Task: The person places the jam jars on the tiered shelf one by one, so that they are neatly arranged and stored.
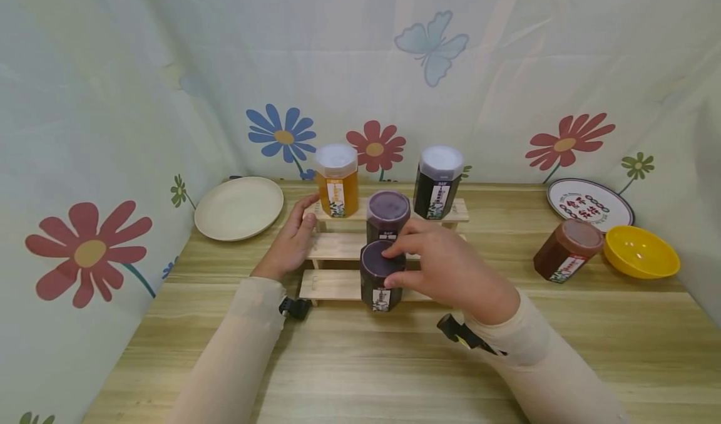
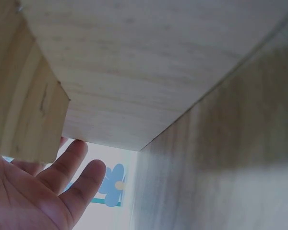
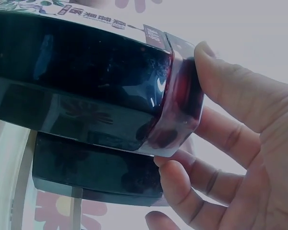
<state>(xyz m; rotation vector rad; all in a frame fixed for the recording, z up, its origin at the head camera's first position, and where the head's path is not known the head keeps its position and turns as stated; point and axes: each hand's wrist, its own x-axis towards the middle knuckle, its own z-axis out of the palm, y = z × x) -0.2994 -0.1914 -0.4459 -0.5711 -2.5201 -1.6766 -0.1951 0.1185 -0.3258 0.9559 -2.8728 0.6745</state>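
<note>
My right hand holds a dark hexagonal jar by its lid, thumb at the near side and fingers over the top. This jar is at the lowest step of a three-step wooden rack; its white label shows in the right wrist view, close beside a second dark jar. That second jar is on the middle step. At the rack's left end, my left hand rests with extended fingers against the wood. In the left wrist view its fingers lie beside a wooden board.
An orange jar and another dark jar stand on the top step. A cream plate lies at left. To the right are a tilted reddish-brown jar, a yellow bowl and a patterned plate. A flowered curtain closes the back.
</note>
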